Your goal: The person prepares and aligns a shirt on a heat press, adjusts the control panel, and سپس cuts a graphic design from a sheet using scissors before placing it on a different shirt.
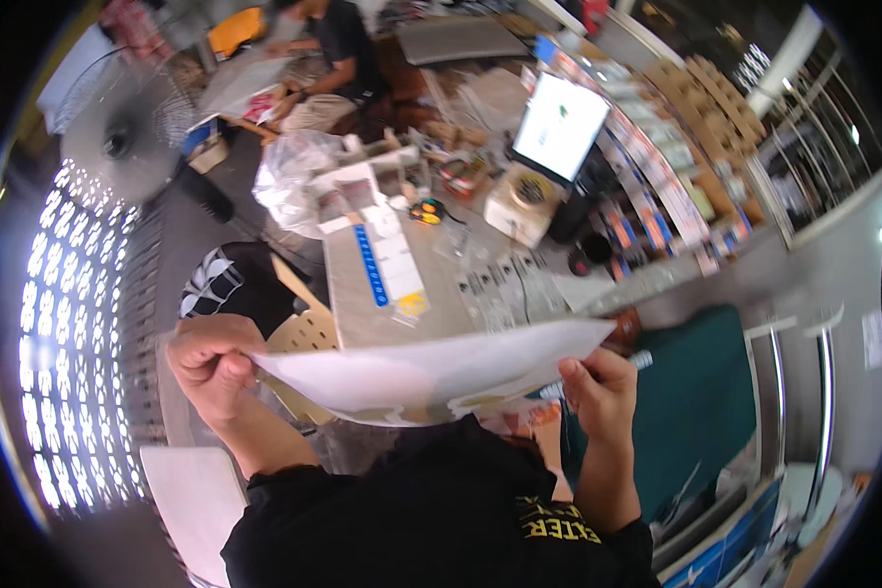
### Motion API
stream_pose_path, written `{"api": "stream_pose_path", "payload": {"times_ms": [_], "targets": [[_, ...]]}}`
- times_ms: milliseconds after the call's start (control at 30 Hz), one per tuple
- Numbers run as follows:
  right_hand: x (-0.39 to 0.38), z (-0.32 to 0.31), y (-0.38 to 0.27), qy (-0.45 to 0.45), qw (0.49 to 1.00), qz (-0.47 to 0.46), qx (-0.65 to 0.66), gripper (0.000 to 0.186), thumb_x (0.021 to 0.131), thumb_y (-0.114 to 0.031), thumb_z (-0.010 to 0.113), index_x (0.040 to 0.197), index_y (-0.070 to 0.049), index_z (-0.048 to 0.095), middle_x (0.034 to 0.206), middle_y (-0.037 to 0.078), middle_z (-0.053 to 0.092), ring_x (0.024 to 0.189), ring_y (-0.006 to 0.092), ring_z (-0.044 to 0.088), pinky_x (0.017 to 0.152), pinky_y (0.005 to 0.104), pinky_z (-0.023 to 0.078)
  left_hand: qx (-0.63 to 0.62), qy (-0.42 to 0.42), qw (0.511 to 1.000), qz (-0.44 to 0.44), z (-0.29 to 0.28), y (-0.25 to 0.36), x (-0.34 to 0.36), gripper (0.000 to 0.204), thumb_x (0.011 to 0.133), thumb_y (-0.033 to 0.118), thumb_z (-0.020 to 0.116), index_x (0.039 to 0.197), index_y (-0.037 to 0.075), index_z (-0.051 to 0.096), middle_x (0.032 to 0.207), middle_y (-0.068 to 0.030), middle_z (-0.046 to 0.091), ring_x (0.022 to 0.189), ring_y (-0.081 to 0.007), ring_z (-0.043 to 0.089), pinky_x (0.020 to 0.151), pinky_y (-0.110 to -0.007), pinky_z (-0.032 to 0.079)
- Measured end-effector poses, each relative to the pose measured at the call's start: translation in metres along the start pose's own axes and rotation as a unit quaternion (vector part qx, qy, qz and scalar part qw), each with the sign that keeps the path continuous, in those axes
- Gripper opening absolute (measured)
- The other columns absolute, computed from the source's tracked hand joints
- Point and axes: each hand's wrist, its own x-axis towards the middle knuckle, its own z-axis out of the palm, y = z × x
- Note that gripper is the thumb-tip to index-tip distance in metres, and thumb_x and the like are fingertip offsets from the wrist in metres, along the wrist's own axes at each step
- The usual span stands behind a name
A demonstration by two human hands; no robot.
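A broad white sheet (441, 370) is stretched between my two hands in front of my chest, sagging in the middle. Pale brownish shapes show along its lower edge; what they are I cannot make out. My left hand (214, 365) pinches the sheet's left corner between thumb and curled fingers. At the opposite end my right hand (603, 385) grips the right edge, thumb on the near side. Both hands are raised at about the same height, and the sheet hides part of what lies behind it.
Beyond the sheet is a worktable (363, 318) with a blue strip (370, 265), a white partitioned box (348, 191) and a lit screen (562, 127). A standing fan (118, 142) is at the left. Another person (338, 59) sits at the back. A dark green surface (706, 407) lies right.
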Motion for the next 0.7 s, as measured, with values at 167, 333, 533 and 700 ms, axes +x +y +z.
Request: {"api": "stream_pose_path", "payload": {"times_ms": [167, 333, 533, 700], "targets": [[-0.033, -0.037, 0.002, 0.021, 0.986, 0.036, 0.161, 0.014, 0.094, -0.011, 0.066, 0.092, 0.003, 0.069, 0.072, 0.007, 0.066, 0.058, 0.0111, 0.059, 0.052, 0.0243, 0.046, -0.063, -0.125, 0.988, -0.057, 0.028, -0.031, 0.027, 0.035, 0.091, 0.025, 0.072, 0.079, -0.007, 0.067, 0.053, -0.0044, 0.057, 0.036, -0.0066, 0.045, 0.036, -0.021, 0.030], [-0.049, -0.086, -0.003, 0.210, 0.967, 0.041, 0.141, 0.017, 0.099, -0.015, 0.059, 0.101, 0.001, 0.065, 0.090, 0.013, 0.071, 0.076, 0.0183, 0.069, 0.064, 0.0294, 0.057, 0.001, -0.226, 0.962, -0.157, 0.169, -0.059, 0.088, 0.017, 0.095, 0.012, 0.064, 0.087, -0.002, 0.071, 0.070, -0.0046, 0.067, 0.061, -0.0094, 0.060, 0.056, -0.024, 0.046], [-0.165, -0.185, -0.118, 0.308, 0.869, -0.367, 0.123, 0.040, 0.103, -0.029, 0.040, 0.104, 0.002, 0.065, 0.117, 0.022, 0.067, 0.107, 0.0359, 0.066, 0.097, 0.0488, 0.050, -0.274, -0.166, 0.913, 0.252, 0.325, 0.016, 0.074, 0.030, 0.095, 0.021, 0.065, 0.103, -0.008, 0.068, 0.094, -0.0173, 0.073, 0.081, -0.0209, 0.070, 0.070, -0.029, 0.054], [-0.293, -0.254, -0.045, 0.523, 0.808, -0.265, -0.048, 0.030, 0.099, -0.023, 0.052, 0.104, 0.002, 0.067, 0.108, 0.014, 0.068, 0.102, 0.0249, 0.064, 0.094, 0.0370, 0.049, -0.320, -0.289, 0.902, 0.036, 0.396, 0.019, -0.018, 0.039, 0.087, 0.035, 0.076, 0.105, 0.000, 0.070, 0.093, -0.0109, 0.073, 0.077, -0.0142, 0.068, 0.068, -0.027, 0.052]]}}
